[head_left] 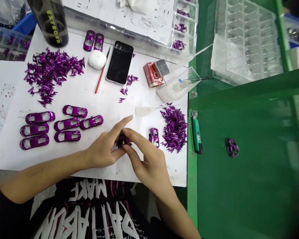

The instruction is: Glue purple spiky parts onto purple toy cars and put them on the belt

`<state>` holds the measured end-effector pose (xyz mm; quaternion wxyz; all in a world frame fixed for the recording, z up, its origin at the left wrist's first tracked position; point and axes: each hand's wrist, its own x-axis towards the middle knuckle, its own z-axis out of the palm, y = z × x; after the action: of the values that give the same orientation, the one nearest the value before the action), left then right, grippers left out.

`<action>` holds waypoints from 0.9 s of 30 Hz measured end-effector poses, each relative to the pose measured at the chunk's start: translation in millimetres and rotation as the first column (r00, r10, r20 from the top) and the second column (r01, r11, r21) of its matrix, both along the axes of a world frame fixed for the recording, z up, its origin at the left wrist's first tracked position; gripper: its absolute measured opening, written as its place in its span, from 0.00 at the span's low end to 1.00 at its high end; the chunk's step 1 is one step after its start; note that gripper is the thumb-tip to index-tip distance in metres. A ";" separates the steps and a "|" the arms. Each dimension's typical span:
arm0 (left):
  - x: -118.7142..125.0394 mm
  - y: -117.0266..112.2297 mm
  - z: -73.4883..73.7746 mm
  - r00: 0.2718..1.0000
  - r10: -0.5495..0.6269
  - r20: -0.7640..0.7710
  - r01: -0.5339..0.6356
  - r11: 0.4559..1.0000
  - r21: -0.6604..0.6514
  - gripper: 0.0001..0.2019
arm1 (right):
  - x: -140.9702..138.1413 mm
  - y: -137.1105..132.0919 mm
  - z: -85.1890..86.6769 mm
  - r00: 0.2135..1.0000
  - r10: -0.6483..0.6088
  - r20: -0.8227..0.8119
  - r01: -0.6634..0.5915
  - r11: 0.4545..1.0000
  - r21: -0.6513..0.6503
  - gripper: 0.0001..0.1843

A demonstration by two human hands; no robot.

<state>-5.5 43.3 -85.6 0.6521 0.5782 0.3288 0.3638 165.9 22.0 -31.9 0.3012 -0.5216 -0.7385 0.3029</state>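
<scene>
both our left hand [99, 153] and right hand [150, 164] pinch nearly shut on a small purple part [123, 141], held up, probably for easier turning.

Left hand [101, 149], right hand [149, 166], fingertips [126, 148] pinched together

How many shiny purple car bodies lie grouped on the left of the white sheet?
7: three car bodies in a column, four more just to their right; none looks hidden.

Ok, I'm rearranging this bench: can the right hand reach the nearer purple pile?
Probably yes: the right hand sits close to the nearer purple pile, with only a small purple car body between them.
</scene>
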 end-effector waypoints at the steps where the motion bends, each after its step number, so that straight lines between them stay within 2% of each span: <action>1: 0.3 -0.8 -1.7 1.000 0.008 -0.024 -0.007 0.999 0.040 0.37 | 0.1 -0.8 -0.6 1.000 0.004 -0.016 -0.004 1.000 -0.011 0.26; 5: 4.1 -5.1 -5.5 0.999 0.041 -0.027 -0.035 0.982 0.187 0.33 | 1.6 -4.9 -2.3 0.998 -0.054 -0.027 0.054 0.999 0.001 0.25; 7: 5.9 -6.5 -4.3 0.999 0.038 -0.024 -0.034 0.987 0.159 0.35 | 9.3 -2.2 1.7 0.999 0.032 -0.008 -0.031 0.999 0.017 0.23; 9: 6.2 -6.7 -1.5 0.997 0.060 -0.045 -0.056 0.995 0.084 0.33 | 22.5 6.7 10.5 0.996 0.087 0.021 -0.087 0.996 0.024 0.18; 10: 5.6 -6.3 -0.1 0.995 0.086 -0.059 -0.082 0.994 0.072 0.29 | 30.6 14.1 15.9 0.999 0.038 0.035 -0.039 0.998 0.040 0.13; 11: 4.4 -5.4 1.2 0.990 0.118 -0.074 -0.112 0.990 0.089 0.25 | 39.4 23.6 21.2 0.995 -0.080 0.051 0.076 0.994 0.082 0.08; 12: 2.8 -4.1 2.1 0.983 0.160 -0.088 -0.148 0.980 0.131 0.21 | 48.5 35.1 25.7 0.968 -0.242 0.065 0.231 0.961 0.150 0.06; 13: 1.0 -2.5 2.6 0.973 0.210 -0.100 -0.188 0.963 0.191 0.17 | 57.7 48.4 28.8 0.908 -0.414 0.071 0.389 0.892 0.231 0.08; 14: -0.9 -0.7 2.7 0.959 0.259 -0.111 -0.224 0.940 0.259 0.15 | 66.7 62.9 30.1 0.828 -0.556 0.071 0.511 0.800 0.313 0.10; 15: -2.5 1.3 2.4 0.945 0.304 -0.121 -0.251 0.912 0.324 0.15 | 75.4 78.0 29.2 0.772 -0.630 0.085 0.566 0.742 0.359 0.12; 16: -3.8 3.1 1.9 0.931 0.342 -0.132 -0.271 0.885 0.379 0.15 | 83.5 92.9 26.3 0.742 -0.662 0.104 0.590 0.718 0.369 0.14; 18: -5.0 6.1 0.2 0.910 0.383 -0.159 -0.276 0.845 0.458 0.15 | 96.7 119.2 16.0 0.742 -0.651 0.160 0.587 0.746 0.314 0.18; 20: -4.7 7.7 -1.8 0.907 0.377 -0.188 -0.240 0.829 0.505 0.12 | 105.4 138.4 2.9 0.766 -0.619 0.175 0.566 0.778 0.274 0.17; 22: -3.7 8.2 -3.8 0.904 0.372 -0.213 -0.210 0.817 0.537 0.10 | 110.3 151.1 -9.1 0.784 -0.608 0.124 0.551 0.774 0.313 0.14; 25: -2.5 8.1 -6.2 0.897 0.366 -0.247 -0.176 0.809 0.560 0.10 | 114.0 162.2 -20.8 0.779 -0.625 0.048 0.556 0.725 0.405 0.17; 27: -1.9 8.1 -7.3 0.893 0.359 -0.273 -0.157 0.815 0.557 0.10 | 115.2 162.7 -24.3 0.788 -0.613 0.060 0.540 0.734 0.412 0.18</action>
<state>-7.4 51.4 -92.8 0.3413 0.7392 0.4098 0.4113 281.1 184.7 -56.2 0.4014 -0.6848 -0.6081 -0.0040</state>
